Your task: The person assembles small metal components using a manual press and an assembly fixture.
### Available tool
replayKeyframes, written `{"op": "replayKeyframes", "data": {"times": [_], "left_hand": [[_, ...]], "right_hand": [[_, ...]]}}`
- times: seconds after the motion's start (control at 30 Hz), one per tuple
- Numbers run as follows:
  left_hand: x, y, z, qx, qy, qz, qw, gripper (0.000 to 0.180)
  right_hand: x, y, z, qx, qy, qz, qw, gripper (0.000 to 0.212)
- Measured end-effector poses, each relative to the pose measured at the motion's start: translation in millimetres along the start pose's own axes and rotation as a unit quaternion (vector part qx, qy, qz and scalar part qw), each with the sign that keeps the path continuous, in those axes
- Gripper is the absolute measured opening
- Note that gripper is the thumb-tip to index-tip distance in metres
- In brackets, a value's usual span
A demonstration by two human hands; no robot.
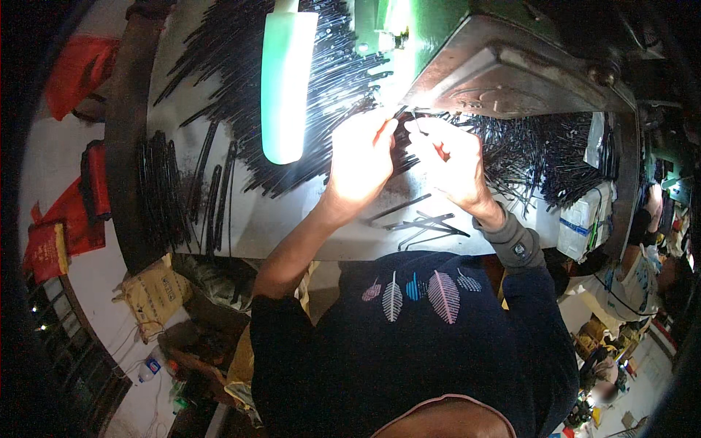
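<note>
Under the bright light in front of the green machine (431, 33), both hands are raised close together. My left hand (359, 160) is pinched, its fingertips by the machine's lower edge; glare hides most of what they hold, though a dark tip shows there. Beside it, my right hand (454, 159) pinches a thin dark rod (417, 121) upright between thumb and finger. Loose black rods (427, 225) lie crossed on the white tabletop (314, 230) below my hands. A big pile of similar black rods (219, 95) spreads to the left and behind.
A pale green lamp-like bar (287, 95) hangs over the pile. The machine's brown metal plate (511, 80) overhangs more rods (540, 146) at right. A white box (584, 220) stands at the table's right end. A bundle of rods (162, 191) lines the left edge.
</note>
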State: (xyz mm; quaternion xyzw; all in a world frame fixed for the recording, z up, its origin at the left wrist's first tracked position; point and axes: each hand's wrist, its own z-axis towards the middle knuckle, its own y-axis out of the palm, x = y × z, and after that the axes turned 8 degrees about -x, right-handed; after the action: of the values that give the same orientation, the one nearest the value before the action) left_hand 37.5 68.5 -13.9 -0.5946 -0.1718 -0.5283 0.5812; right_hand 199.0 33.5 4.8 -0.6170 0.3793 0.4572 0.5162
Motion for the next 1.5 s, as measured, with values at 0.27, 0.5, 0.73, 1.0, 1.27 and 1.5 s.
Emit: {"op": "replayKeyframes", "data": {"times": [0.27,0.5,0.73,1.0,1.27,1.5], "left_hand": [[2.6,2.2,0.2,0.001,0.008,0.012,1.0,0.017],[-15.4,12.4,1.2,0.088,0.174,0.079,0.978,0.021],[-5.2,14.9,11.4,0.069,0.169,0.067,0.981,0.018],[-7.8,15.2,8.2,0.04,0.154,0.015,0.987,0.035],[2.4,-1.7,6.2,0.014,0.217,0.211,0.953,0.034],[5.5,8.6,-4.5,-0.043,0.227,0.318,0.919,0.05]], "right_hand": [[1.6,1.6,2.1,0.014,0.011,0.016,1.0,0.02],[10.2,0.0,6.4,0.037,-0.038,0.006,0.999,0.014],[4.3,-9.9,7.8,0.046,0.057,0.069,0.995,0.016],[8.4,-6.8,7.9,0.055,0.075,0.059,0.994,0.017],[0.8,-11.4,10.4,0.043,0.104,0.087,0.99,0.019],[7.5,1.0,11.2,0.13,-0.117,-0.167,0.97,0.017]]}}
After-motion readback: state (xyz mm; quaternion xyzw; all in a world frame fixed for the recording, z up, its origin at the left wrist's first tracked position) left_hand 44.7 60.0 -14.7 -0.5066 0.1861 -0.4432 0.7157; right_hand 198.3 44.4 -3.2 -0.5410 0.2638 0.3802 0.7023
